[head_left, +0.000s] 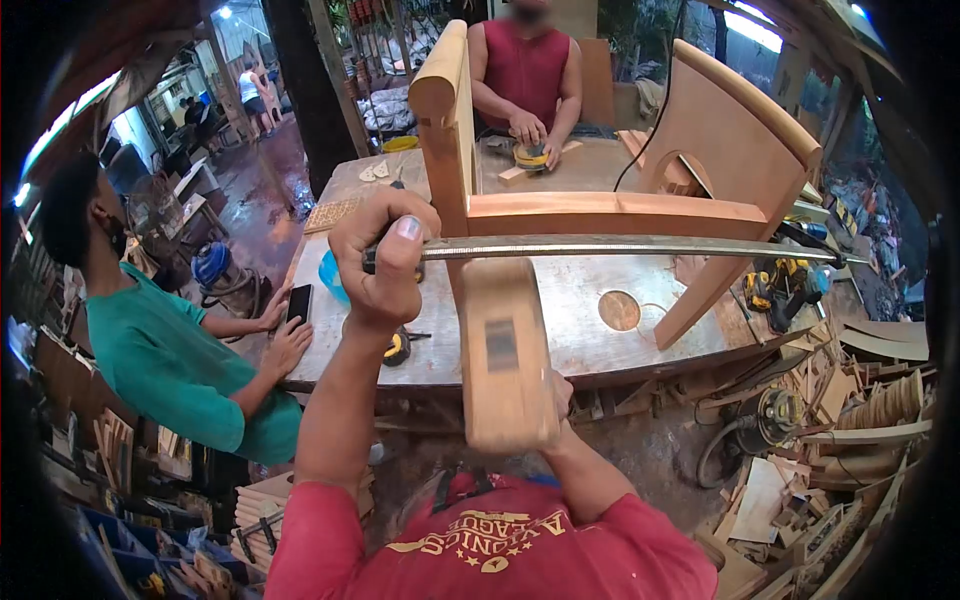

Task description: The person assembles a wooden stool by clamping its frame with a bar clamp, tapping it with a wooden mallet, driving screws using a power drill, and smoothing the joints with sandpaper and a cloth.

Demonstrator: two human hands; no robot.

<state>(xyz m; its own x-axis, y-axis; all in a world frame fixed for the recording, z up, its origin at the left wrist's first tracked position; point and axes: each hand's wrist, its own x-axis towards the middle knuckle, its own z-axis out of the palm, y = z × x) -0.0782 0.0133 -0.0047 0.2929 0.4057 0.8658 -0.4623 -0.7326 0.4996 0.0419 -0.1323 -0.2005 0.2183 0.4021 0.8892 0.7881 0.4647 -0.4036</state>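
My left hand (385,255) is closed around one end of a long metal bar clamp (600,248). The bar runs across the near side of a wooden furniture frame (620,207), whose two upright panels are joined by a rail. Its other end reaches the right panel. My right hand (562,392) is mostly hidden behind a wooden mallet (508,350) and grips it. The mallet head, slightly blurred, is raised close to the camera, just below the bar and apart from it.
The frame stands on a worktable (570,340). Opposite, a person in a sleeveless top (525,75) works a yellow sander (530,157). At left, a person in green (170,350) has hands by a phone (299,305). Power drills (785,290) lie right; wood scraps (780,500) cover the floor.
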